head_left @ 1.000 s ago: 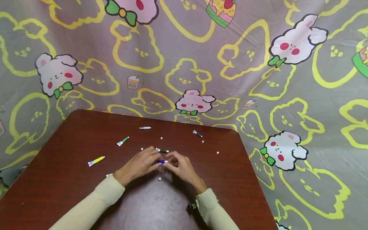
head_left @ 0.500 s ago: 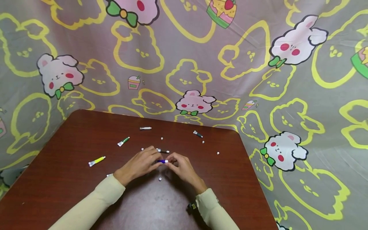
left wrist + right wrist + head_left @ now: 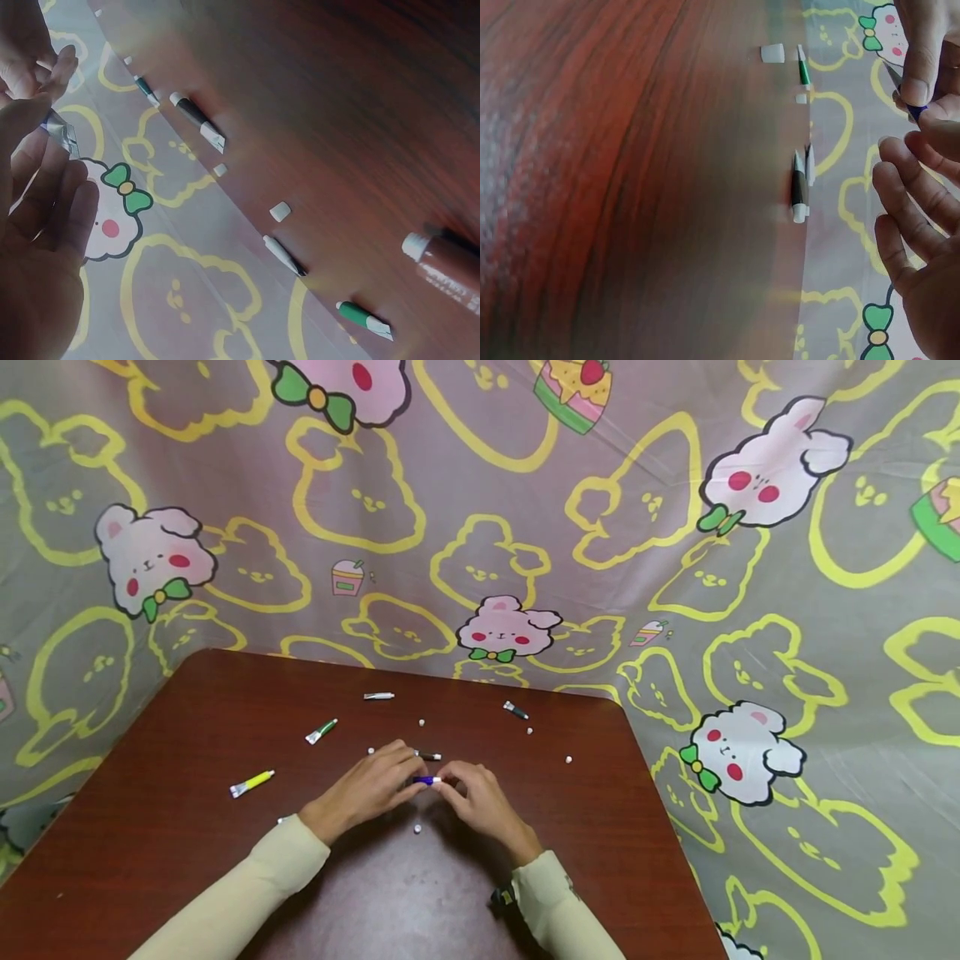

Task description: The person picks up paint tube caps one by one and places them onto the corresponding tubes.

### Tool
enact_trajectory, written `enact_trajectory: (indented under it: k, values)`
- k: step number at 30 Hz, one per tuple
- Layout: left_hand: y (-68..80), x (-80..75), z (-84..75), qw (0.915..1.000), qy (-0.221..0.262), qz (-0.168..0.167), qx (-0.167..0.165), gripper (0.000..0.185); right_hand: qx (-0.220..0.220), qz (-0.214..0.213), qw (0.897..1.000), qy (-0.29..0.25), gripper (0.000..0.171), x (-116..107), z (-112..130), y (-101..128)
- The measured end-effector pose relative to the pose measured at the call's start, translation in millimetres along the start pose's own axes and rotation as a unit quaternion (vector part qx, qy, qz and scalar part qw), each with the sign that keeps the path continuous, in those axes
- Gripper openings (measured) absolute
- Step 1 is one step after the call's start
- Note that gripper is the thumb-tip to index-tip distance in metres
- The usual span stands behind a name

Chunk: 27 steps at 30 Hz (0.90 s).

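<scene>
Over mid worktop [image 3: 187,860], blue tube [image 3: 425,781] lying left-right between both grips, left hand [image 3: 367,789] pinching one end, right hand [image 3: 480,802] pinching the other.

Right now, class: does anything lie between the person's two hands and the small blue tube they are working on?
Nothing visible does. The left hand and the right hand both pinch the blue tube directly, one at each end, just above the table. A loose white cap lies nearer the person, apart.
</scene>
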<state>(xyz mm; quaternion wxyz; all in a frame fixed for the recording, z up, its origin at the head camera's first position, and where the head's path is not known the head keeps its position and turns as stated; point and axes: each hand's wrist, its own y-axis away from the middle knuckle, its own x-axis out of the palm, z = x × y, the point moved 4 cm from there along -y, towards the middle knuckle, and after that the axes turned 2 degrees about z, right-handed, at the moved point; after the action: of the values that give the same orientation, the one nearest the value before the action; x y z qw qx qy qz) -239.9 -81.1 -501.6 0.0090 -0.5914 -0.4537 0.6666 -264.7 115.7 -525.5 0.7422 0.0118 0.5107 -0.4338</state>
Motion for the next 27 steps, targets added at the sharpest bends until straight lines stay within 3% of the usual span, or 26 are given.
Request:
enact_trajectory:
  k: [12,20,27]
  values:
    - [-0.8,4.2,0.1,0.9999,0.004,-0.005,0.01,0.022,0.025,0.013,1.0,0.0,0.013,-0.7,-2.6,1.8]
    - [6.6,8.0,12.8,0.9999,-0.008,0.008,0.001,0.018,0.054,-0.007,0.998,-0.026,0.012,0.2,-7.7,1.9]
    - [12.8,10.6,23.7,0.9994,-0.025,0.02,-0.008,0.018,0.076,0.019,0.996,-0.03,0.013,1.9,-10.0,3.9]
